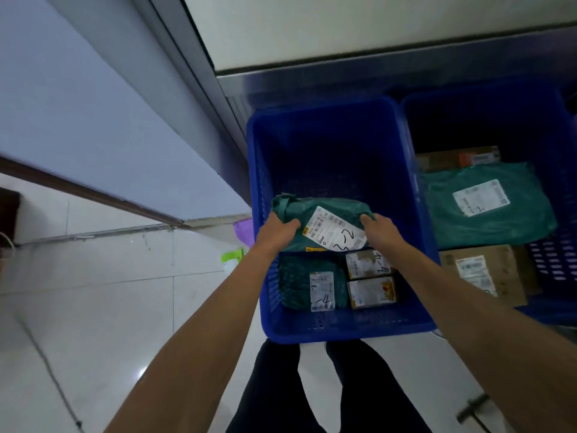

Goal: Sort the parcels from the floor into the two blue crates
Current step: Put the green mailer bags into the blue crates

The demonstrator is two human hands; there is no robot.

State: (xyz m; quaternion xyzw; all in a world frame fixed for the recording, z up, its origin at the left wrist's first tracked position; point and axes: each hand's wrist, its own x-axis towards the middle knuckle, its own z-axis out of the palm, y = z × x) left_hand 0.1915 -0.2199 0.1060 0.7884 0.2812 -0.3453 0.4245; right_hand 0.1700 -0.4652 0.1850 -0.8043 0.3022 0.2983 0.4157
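Two blue plastic crates, left [312, 332] and right [487, 98], sit side by side at frame centre and right. Left hand [276, 234] and right hand [382, 234], arms outstretched, grasp one green plastic mailer parcel [315, 220], long axis left-right, above three parcels inside the left crate.

The pale tiled floor [93, 307] is carrying two blue crates. The left crate [343, 329] is sitting against the base of the grey wall [93, 120], and the right crate [562, 260] is standing just beside the left crate, their rims touching. Left of the left crate, a purple scrap [245, 231] and a green-and-white label [231, 257] are lying on the tiles. The person's dark-trousered legs [271, 385] are standing just in front of the left crate.
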